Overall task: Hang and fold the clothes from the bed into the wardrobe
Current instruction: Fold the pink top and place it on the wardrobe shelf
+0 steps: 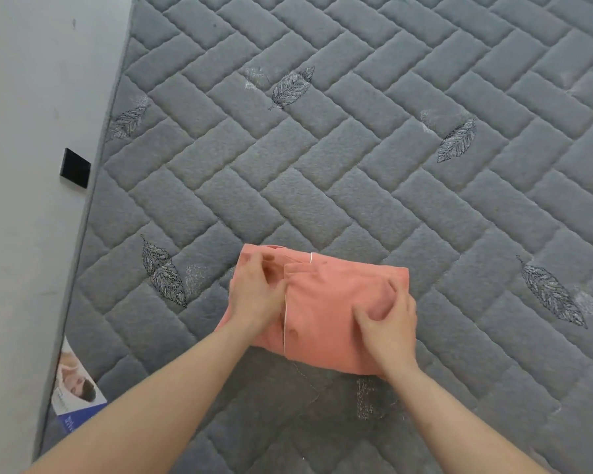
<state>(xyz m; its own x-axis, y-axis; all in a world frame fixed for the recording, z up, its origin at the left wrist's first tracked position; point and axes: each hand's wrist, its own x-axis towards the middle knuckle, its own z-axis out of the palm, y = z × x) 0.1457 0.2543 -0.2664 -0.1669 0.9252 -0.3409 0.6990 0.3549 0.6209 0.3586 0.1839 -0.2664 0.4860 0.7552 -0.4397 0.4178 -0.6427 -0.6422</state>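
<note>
A salmon-pink garment (326, 302) with white piping and a button lies folded into a small rectangle on the grey quilted mattress (322, 148), near its front edge. My left hand (257, 292) lies on the garment's left part, its curled fingers pinching the cloth beside the piped edge. My right hand (387, 323) lies on the right part, fingers bent and gripping a bunch of the fabric. No wardrobe is in view.
A pale wall (31, 165) runs along the mattress's left edge, with a black square plate (75, 168) on it. A printed label (77, 388) sticks to the mattress's left side near my left forearm. Leaf embroidery dots the mattress.
</note>
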